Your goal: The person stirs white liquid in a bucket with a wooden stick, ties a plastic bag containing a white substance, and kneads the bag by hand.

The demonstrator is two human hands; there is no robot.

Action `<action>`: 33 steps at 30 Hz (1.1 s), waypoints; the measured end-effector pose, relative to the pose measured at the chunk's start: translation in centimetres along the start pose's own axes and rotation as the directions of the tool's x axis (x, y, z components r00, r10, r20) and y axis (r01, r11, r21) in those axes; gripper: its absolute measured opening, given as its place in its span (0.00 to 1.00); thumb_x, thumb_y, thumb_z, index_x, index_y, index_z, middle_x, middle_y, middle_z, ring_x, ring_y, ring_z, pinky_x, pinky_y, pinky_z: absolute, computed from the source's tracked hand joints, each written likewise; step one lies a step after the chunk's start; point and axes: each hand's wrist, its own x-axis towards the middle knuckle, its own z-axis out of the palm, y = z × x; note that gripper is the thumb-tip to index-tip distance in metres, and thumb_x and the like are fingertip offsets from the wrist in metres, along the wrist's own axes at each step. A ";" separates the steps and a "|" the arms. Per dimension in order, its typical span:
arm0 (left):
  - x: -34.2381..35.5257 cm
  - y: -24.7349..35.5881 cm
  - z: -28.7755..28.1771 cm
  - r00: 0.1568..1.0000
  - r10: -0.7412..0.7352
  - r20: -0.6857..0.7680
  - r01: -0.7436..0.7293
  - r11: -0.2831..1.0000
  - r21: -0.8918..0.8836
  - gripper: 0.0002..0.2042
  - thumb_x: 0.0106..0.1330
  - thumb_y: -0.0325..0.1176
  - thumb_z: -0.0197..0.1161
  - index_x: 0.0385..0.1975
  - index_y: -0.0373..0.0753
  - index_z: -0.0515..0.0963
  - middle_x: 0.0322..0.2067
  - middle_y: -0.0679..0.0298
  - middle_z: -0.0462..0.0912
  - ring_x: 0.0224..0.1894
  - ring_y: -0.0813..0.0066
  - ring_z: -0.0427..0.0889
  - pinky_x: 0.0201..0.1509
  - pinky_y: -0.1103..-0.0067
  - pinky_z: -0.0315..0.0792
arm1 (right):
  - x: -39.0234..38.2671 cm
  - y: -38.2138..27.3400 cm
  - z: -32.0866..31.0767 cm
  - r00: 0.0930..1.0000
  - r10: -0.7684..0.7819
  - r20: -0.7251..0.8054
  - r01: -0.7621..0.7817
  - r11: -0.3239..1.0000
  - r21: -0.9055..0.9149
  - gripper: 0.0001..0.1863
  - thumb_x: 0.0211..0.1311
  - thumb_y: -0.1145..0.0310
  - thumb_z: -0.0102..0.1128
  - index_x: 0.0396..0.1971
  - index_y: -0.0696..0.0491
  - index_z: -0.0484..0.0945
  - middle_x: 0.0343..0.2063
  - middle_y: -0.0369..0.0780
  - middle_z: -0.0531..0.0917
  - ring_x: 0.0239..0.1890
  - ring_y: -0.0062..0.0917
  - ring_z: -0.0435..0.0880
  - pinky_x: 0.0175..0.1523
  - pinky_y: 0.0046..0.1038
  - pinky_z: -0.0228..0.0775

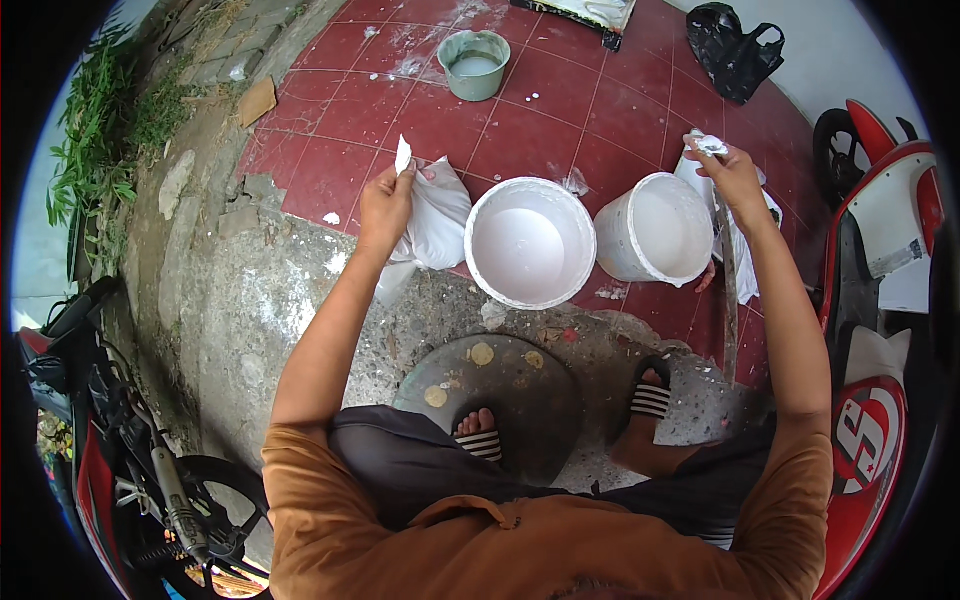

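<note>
My left hand (387, 205) pinches the gathered top of a white bag (440, 222), which stands bulging on the red tiles. My right hand (735, 182) is closed on a crumpled white lump (710, 145); its exact kind I cannot make out. Between my hands stands a white bucket (530, 290) with smooth whitish liquid (520, 243) in it. Right beside it, a second white bucket (622, 240) leans in view and holds a pale greyish-white content. White sheet-like material (745, 270) lies below my right wrist, partly hidden by the forearm.
A small green bucket (474, 85) with cloudy liquid stands farther back. A black plastic bag (735, 50) lies by the wall. Motorbikes flank me, one on the left (170, 480), one on the right (870, 400). A thin strip (730, 300) stands by the right bucket.
</note>
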 end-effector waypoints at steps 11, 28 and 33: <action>-0.1 0.8 -3.1 0.972 -0.229 -0.049 0.217 0.959 -0.182 0.14 0.73 0.38 0.53 0.37 0.36 0.84 0.31 0.66 0.85 0.30 0.82 0.79 0.38 0.81 0.72 | -0.9 -0.5 -0.1 0.995 -0.100 0.017 0.100 0.994 0.040 0.18 0.60 0.62 0.66 0.49 0.54 0.82 0.44 0.33 0.86 0.46 0.16 0.80 0.49 0.24 0.69; -0.5 -2.3 -4.0 0.989 -0.149 -0.020 0.149 0.989 -0.001 0.14 0.72 0.39 0.57 0.38 0.35 0.84 0.33 0.69 0.85 0.34 0.85 0.77 0.42 0.83 0.70 | -9.9 -2.3 -3.7 0.941 -0.280 0.190 0.303 0.947 -0.104 0.15 0.61 0.68 0.66 0.48 0.55 0.82 0.41 0.34 0.85 0.45 0.17 0.80 0.55 0.23 0.70; -0.1 -3.7 -5.1 0.991 -0.131 0.016 0.129 0.987 0.095 0.15 0.72 0.42 0.57 0.38 0.37 0.82 0.32 0.72 0.81 0.34 0.87 0.73 0.40 0.83 0.66 | -10.2 2.0 -8.2 0.969 -0.235 0.073 0.243 0.958 -0.149 0.14 0.61 0.69 0.65 0.46 0.55 0.83 0.40 0.34 0.85 0.43 0.15 0.79 0.54 0.22 0.69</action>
